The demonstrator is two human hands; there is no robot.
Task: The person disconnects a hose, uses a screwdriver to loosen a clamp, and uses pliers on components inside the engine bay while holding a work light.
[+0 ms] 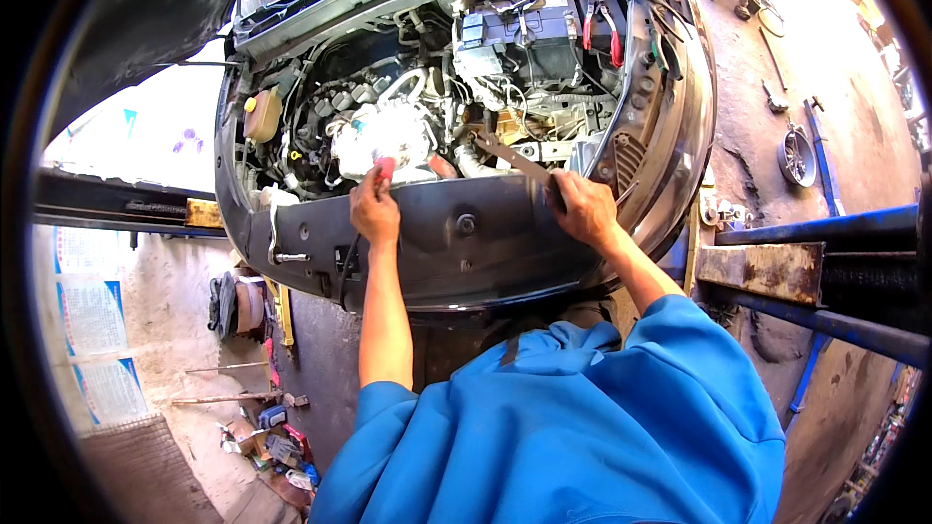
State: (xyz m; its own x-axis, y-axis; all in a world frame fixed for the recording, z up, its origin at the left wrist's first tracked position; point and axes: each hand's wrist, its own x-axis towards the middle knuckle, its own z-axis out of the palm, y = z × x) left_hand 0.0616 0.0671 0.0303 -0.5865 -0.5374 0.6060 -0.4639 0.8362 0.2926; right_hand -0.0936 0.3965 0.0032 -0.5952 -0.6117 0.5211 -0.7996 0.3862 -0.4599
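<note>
Diagonally, flat bar (pixel 512 157) — up-left, right hand (pixel 585 210)

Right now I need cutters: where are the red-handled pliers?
In the head view, the red-handled pliers lie upper right, on the battery.

Bright blue short-sleeved work shirt, creased; bare forearms; dark strip near collar, possibly a strap.

Pale rectangular posters (pixel 92 315) with blue print are hanging on the wall at the far left, one above another; small colourful boxes (pixel 282 446) are lying scattered on the floor by the wall's foot, blue, red and white.
</note>
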